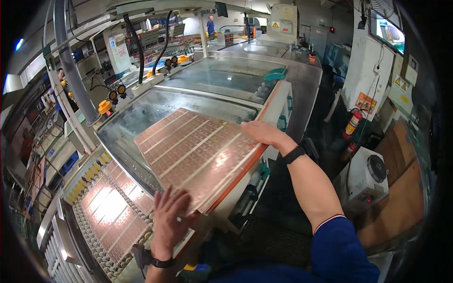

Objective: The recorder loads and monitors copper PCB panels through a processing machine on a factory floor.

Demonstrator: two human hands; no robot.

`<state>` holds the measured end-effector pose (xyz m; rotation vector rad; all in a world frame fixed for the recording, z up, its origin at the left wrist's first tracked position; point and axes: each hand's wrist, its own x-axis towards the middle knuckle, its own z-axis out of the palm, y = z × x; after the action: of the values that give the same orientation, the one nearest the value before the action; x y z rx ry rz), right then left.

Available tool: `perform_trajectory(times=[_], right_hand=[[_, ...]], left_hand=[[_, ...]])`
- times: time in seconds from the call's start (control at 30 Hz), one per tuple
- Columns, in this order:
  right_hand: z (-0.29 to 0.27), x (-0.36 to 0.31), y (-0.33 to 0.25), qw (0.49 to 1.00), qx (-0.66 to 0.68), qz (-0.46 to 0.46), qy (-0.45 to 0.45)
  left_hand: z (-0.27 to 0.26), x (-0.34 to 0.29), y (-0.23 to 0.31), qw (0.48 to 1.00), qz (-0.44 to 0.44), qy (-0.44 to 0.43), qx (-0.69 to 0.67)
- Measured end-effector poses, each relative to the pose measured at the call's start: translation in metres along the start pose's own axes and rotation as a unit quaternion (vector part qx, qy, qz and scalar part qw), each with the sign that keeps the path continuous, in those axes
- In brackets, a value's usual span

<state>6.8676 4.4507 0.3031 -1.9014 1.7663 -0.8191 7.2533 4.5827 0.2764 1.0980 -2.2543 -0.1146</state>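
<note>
A copper-coloured circuit board panel [196,146], patterned in rows with pale strips between, lies tilted across the glass lid [165,101] of a wet processing machine. My right hand [266,133] rests along its far right edge, fingers stretched out and the thumb hidden. At the near left corner is my left hand [171,221], fingers spread in front of the panel's edge; whether they touch it I cannot tell. Below and left of it, more copper panels [111,207] lie flat on a roller conveyor [92,226].
An orange-red edge [236,181] runs along the machine's near right side. A second glass lid [222,70] lies farther back. On the right stand a fire extinguisher [353,123], a white box unit [365,181] and brown boards [401,188]. Two people [210,27] are in the background.
</note>
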Motion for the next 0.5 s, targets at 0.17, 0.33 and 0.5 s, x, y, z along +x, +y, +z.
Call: perform_trajectory(times=[0.17, 0.33, 0.5], right_hand=[[-0.008, -0.005, 0.011, 0.997, -0.080, 0.020, 0.013], [0.015, 0.014, 0.031, 0.999, 0.028, -0.012, -0.025], [0.013, -0.002, -0.002, 0.998, -0.050, -0.024, 0.008]], left_hand=[[-0.003, -0.025, -0.023, 0.990, -0.025, 0.126, -0.050], [0.018, -0.063, -0.049, 0.985, -0.020, 0.158, -0.065], [0.005, -0.070, -0.034, 0.979, -0.011, 0.162, -0.122]])
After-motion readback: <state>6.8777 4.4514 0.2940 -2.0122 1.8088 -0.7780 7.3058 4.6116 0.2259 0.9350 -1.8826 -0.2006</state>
